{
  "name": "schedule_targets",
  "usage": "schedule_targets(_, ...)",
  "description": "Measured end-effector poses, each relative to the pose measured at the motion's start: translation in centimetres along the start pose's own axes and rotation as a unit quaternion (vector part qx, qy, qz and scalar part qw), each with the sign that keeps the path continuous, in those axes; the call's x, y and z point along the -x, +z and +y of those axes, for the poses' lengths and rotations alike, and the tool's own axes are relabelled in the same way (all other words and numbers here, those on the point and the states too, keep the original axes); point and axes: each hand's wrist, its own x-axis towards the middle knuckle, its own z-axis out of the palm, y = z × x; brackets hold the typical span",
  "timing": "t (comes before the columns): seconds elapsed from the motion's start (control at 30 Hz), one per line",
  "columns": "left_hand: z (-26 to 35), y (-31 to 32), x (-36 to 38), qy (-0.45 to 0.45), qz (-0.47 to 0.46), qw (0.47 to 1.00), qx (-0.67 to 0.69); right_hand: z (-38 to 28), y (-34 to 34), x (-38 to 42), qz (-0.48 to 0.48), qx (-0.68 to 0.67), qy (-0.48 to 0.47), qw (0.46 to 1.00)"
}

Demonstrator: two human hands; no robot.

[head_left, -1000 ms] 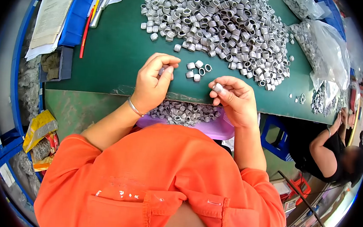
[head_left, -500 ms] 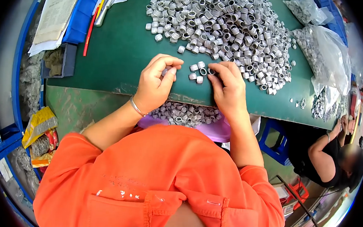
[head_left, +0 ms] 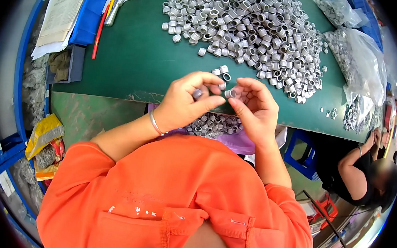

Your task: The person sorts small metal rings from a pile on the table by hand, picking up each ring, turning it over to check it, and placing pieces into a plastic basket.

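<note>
My left hand [head_left: 188, 100] pinches a small grey metal ring [head_left: 197, 94] between thumb and fingers, just over the front edge of the green table [head_left: 130, 51]. My right hand [head_left: 254, 107] holds another grey ring [head_left: 230, 93] at its fingertips, close to the left hand. A few loose rings [head_left: 222, 72] lie on the mat just beyond my fingers. A big heap of the same grey rings [head_left: 249, 31] covers the far middle of the table. Below my hands a purple tray [head_left: 233, 142] holds several rings [head_left: 214, 124].
Clear plastic bags of rings [head_left: 361, 61] lie at the right edge. A blue bin with papers [head_left: 66, 11], a red pen [head_left: 98, 33] and a small dark box [head_left: 68, 66] sit at the left. Another person [head_left: 368, 171] sits low at the right beside a blue stool [head_left: 301, 148].
My right hand picked a ring from the small group on the mat and drew back. My left hand moved right, so both hands now meet over the table edge.
</note>
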Motion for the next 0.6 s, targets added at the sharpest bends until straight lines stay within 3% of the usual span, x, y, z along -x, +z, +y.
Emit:
schedule_targets(0.1,-0.1,0.3,-0.1,0.040,-0.005,0.999,-0.010,-0.3,0.7,-0.1,0.001,-0.015,0.008,1.000)
schedule_targets(0.17,-0.4,0.2,-0.1,-0.037,0.003,0.997,0.060,-0.5,0.7,-0.3,0.000,-0.015,0.007,1.000)
schedule_targets(0.23,0.2,0.1,-0.2,-0.064,0.012,0.993,0.099,-0.7,0.4,-0.7,0.010,0.068,0.033,0.997)
schedule_targets(0.27,0.7,-0.2,-0.2,-0.124,0.001,0.978,0.169,-0.4,-0.6,-1.9,-0.041,0.292,-0.131,0.947)
schedule_targets(0.3,0.9,-0.4,-0.2,-0.183,-0.011,0.954,0.238,-0.3,-0.3,-2.4,-0.023,0.380,-0.180,0.907)
schedule_targets(0.4,0.2,-0.6,-0.2,-0.202,-0.028,0.938,0.282,0.5,-0.1,-3.6,-0.074,0.434,-0.245,0.864)
schedule_targets(0.6,0.8,-0.5,-0.1,-0.159,-0.011,0.959,0.235,0.7,-1.4,-2.7,-0.034,0.417,-0.199,0.886)
